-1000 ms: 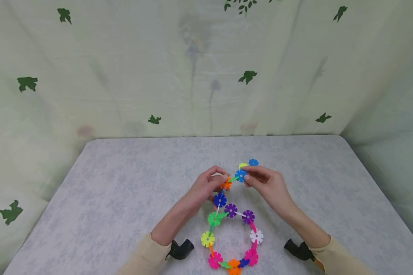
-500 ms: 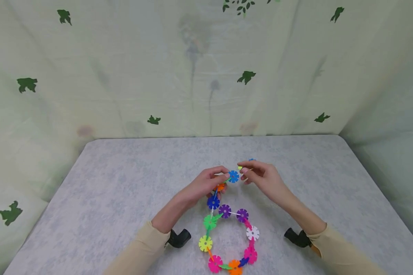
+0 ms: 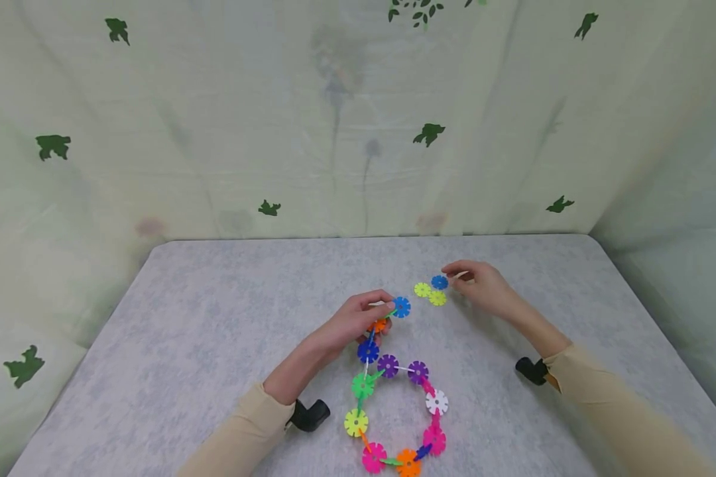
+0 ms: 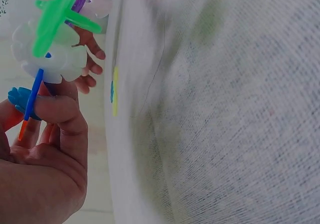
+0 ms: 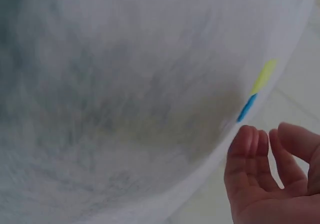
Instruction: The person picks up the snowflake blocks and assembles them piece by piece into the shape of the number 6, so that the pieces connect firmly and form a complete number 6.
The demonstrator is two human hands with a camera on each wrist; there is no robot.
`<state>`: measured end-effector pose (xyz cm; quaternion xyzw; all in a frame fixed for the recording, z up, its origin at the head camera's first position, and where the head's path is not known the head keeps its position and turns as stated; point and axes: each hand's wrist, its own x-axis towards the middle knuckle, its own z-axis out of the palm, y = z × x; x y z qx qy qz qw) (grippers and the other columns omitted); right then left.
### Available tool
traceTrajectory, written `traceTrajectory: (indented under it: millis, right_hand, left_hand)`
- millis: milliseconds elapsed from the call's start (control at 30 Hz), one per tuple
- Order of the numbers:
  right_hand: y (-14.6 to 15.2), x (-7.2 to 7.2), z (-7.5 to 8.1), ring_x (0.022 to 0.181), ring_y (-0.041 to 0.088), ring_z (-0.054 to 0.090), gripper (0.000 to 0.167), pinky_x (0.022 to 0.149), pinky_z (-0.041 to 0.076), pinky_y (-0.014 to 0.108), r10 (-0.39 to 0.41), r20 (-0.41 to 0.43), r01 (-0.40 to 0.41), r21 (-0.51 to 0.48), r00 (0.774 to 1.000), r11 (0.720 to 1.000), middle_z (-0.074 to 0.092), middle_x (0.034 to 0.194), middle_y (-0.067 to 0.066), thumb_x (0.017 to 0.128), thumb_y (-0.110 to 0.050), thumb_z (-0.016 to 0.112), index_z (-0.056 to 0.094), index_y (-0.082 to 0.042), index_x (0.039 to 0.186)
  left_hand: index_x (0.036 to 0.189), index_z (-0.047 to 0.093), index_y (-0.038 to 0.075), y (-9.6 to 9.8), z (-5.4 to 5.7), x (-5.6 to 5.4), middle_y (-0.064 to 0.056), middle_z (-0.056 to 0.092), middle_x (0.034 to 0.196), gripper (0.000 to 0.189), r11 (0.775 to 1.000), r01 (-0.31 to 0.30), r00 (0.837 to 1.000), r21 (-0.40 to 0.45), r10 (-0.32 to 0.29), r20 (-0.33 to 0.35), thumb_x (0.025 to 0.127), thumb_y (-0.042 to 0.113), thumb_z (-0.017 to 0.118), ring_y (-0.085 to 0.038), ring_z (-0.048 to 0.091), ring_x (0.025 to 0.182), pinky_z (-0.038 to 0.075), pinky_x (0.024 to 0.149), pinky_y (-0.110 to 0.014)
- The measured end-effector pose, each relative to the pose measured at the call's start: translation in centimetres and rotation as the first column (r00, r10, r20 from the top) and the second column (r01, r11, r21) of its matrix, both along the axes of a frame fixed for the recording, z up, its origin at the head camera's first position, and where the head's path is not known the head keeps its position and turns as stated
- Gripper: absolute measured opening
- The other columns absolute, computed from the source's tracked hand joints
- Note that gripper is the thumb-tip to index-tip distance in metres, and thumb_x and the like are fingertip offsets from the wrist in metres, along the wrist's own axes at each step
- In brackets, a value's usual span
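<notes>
My left hand pinches the upper end of a chain of interlocking plastic snowflake discs, near an orange disc. A light blue disc sticks out past its fingertips, and a dark blue disc hangs just below. In the left wrist view, thumb and fingers close round the linked pieces. To the right, my right hand reaches over the table with nothing in its grasp, fingertips right at a loose blue disc. The right wrist view shows its thumb and fingers loosely bent and apart beside that blue disc.
Two loose yellow discs, one left and one in front, lie beside the loose blue one. The rest of the chain curves into a ring of coloured discs, with a white disc on its right. A pale curtain rises behind the grey table.
My right hand has let go of the light blue disc on the chain and moved right to the loose discs. The left hand has shifted slightly left, still pinching the chain.
</notes>
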<state>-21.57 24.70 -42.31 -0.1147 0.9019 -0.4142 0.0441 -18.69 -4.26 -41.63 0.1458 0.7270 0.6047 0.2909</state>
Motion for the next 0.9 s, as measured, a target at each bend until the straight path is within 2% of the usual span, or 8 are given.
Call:
traceTrajectory:
  millis: [100, 200, 333, 433, 600, 767, 900]
  right_hand:
    - [0.4, -1.2, -0.6, 0.108, 0.033, 0.058, 0.032, 0.089, 0.05, 0.046, 0.04, 0.031, -0.042, 0.076, 0.999, 0.996, 0.063, 0.123, 0.017, 0.098, -0.005, 0.056, 0.061, 0.0, 0.129]
    - [0.5, -2.3, -1.2, 0.107, 0.031, 0.057, 0.034, 0.09, 0.048, 0.047, 0.106, 0.043, -0.111, 0.111, 0.993, 0.988, 0.062, 0.123, 0.017, 0.097, -0.006, 0.06, 0.061, 0.0, 0.13]
    - [0.2, -3.1, -1.4, 0.099, 0.028, 0.054, 0.033, 0.083, 0.047, 0.042, 0.163, 0.032, -0.166, 0.144, 0.986, 0.976, 0.063, 0.118, 0.016, 0.092, -0.007, 0.067, 0.064, -0.001, 0.124]
    - [-0.1, -3.2, -1.4, 0.093, 0.027, 0.053, 0.028, 0.078, 0.046, 0.038, 0.148, 0.033, -0.151, 0.145, 0.988, 0.978, 0.063, 0.111, 0.015, 0.089, -0.005, 0.071, 0.065, -0.001, 0.116]
    - [0.0, -2.7, -1.2, 0.091, 0.027, 0.056, 0.019, 0.079, 0.048, 0.04, 0.052, 0.055, -0.06, 0.15, 0.997, 0.987, 0.063, 0.103, 0.013, 0.09, -0.004, 0.07, 0.062, -0.006, 0.107]
    - [0.3, -1.7, -0.9, 0.096, 0.03, 0.06, 0.016, 0.082, 0.05, 0.045, 0.009, 0.032, -0.014, 0.153, 0.999, 0.988, 0.065, 0.109, 0.013, 0.094, -0.005, 0.063, 0.066, -0.009, 0.11]
    - [-0.1, -0.7, -0.3, 0.095, 0.028, 0.061, 0.02, 0.081, 0.052, 0.044, -0.009, -0.007, 0.01, 0.121, 1.0, 0.993, 0.066, 0.11, 0.011, 0.095, -0.006, 0.063, 0.067, -0.007, 0.115]
  left_hand:
    - [0.111, 0.059, 0.012, 0.0, -0.1, -0.1, -0.006, 0.057, 0.075, 0.026, 1.0, 0.005, 1.0, 0.01, -0.006, 0.015, 0.102, 0.035, 0.053, -0.018, 0.056, 0.057, 0.041, 0.051, -0.027]
    - [0.111, 0.058, 0.011, 0.0, -0.2, -0.2, -0.006, 0.057, 0.076, 0.025, 1.0, 0.008, 0.999, 0.017, -0.009, 0.032, 0.103, 0.033, 0.052, -0.018, 0.056, 0.057, 0.04, 0.051, -0.027]
    - [0.11, 0.057, 0.01, 0.1, -0.3, -0.2, -0.006, 0.056, 0.075, 0.025, 1.0, -0.002, 0.999, 0.022, 0.0, 0.053, 0.103, 0.033, 0.052, -0.018, 0.056, 0.057, 0.039, 0.051, -0.027]
    - [0.11, 0.057, 0.01, 0.1, -0.4, -0.2, -0.007, 0.056, 0.076, 0.024, 1.0, -0.007, 0.997, 0.025, 0.005, 0.071, 0.103, 0.033, 0.052, -0.018, 0.055, 0.057, 0.04, 0.051, -0.027]
    - [0.109, 0.056, 0.009, 0.1, -0.5, -0.3, -0.008, 0.056, 0.077, 0.024, 0.999, -0.018, 0.996, 0.031, 0.015, 0.093, 0.103, 0.032, 0.052, -0.019, 0.056, 0.057, 0.039, 0.051, -0.026]
    - [0.108, 0.055, 0.008, 0.1, -0.5, -0.4, -0.008, 0.056, 0.076, 0.024, 0.999, -0.022, 0.995, 0.032, 0.019, 0.102, 0.103, 0.031, 0.051, -0.019, 0.056, 0.057, 0.038, 0.052, -0.026]
    - [0.108, 0.056, 0.009, 0.1, -0.4, -0.3, -0.007, 0.056, 0.075, 0.023, 0.999, -0.034, 0.993, 0.036, 0.03, 0.111, 0.103, 0.031, 0.051, -0.019, 0.056, 0.056, 0.039, 0.052, -0.027]
